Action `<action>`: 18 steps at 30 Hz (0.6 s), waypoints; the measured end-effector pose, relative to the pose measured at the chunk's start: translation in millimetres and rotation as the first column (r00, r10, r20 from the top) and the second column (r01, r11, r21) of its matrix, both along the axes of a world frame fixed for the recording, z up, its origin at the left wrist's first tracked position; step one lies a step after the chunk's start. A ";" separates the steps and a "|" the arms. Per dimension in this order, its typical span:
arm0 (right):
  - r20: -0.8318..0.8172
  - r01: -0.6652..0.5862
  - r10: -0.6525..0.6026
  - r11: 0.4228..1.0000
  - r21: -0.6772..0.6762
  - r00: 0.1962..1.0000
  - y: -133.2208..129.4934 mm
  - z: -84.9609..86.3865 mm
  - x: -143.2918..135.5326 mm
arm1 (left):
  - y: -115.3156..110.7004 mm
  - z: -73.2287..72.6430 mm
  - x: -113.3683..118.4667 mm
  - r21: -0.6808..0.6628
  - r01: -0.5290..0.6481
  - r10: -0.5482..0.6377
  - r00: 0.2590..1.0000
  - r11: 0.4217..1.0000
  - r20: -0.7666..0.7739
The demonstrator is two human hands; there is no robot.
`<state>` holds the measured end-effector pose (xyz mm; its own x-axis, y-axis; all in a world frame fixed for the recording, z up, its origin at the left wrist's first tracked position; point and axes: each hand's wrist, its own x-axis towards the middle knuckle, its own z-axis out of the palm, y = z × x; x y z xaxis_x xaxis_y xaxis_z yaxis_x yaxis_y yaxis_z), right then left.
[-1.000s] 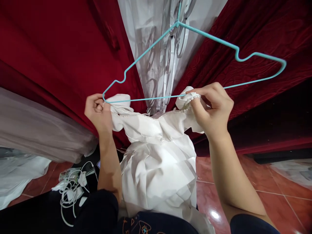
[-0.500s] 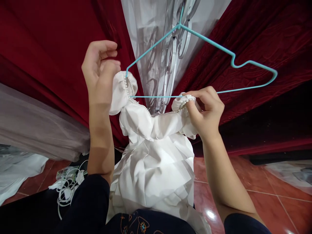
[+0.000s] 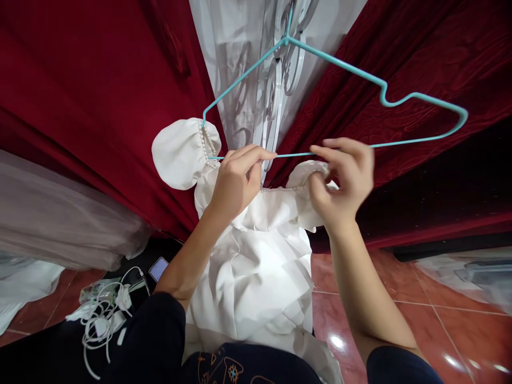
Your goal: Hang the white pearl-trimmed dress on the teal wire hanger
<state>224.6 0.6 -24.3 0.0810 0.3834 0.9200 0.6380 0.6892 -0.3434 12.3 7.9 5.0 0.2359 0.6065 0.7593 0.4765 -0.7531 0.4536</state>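
A white dress (image 3: 260, 266) with puffed sleeves and a pearl-beaded neckline hangs in front of me. Its left-side sleeve (image 3: 176, 152) is looped over one end of a light blue hanger (image 3: 336, 60). My right hand (image 3: 350, 184), slightly blurred, pinches the beaded edge of the other sleeve (image 3: 302, 173), just below the hanger's bottom bar. That sleeve is off the hanger's right end. My left hand (image 3: 236, 184) is in front of the bodice, its fingers stretched out along the bottom bar and its thumb apart. The hand hides part of the neckline.
White metal scrollwork (image 3: 274, 101) stands behind the hanger, between red curtains (image 3: 100, 80). Tangled white cables (image 3: 98, 325) and a phone (image 3: 158, 268) lie on a black surface at lower left. Red tiles (image 3: 404, 293) cover the floor at right.
My left hand has moved right and down, from beside the left-side sleeve to the front of the bodice. My right hand stays at the other sleeve, with its upper fingers lifted more.
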 end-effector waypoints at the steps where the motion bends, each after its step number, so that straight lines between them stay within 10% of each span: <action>1: -0.062 0.071 -0.067 0.995 0.067 0.996 2.0 -1.5 9.6 | -0.3 2.2 -1.8 -0.010 -0.002 0.002 1.000 1.000 0.002; 8: -0.374 0.249 -0.152 0.942 0.226 0.915 37.3 16.6 100.3 | -4.7 15.0 -17.4 -0.128 0.058 -0.058 0.998 0.990 0.003; 18: -0.122 0.207 -0.204 0.978 0.011 0.971 49.9 93.8 58.6 | -4.8 17.5 -22.3 -0.161 0.074 -0.076 0.997 0.984 -0.008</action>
<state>283.3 50.5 69.4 0.2655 0.3252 0.9076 0.7224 0.5563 -0.4107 -10.0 3.1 22.5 0.2949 0.7006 0.6497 0.4288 -0.7047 0.5652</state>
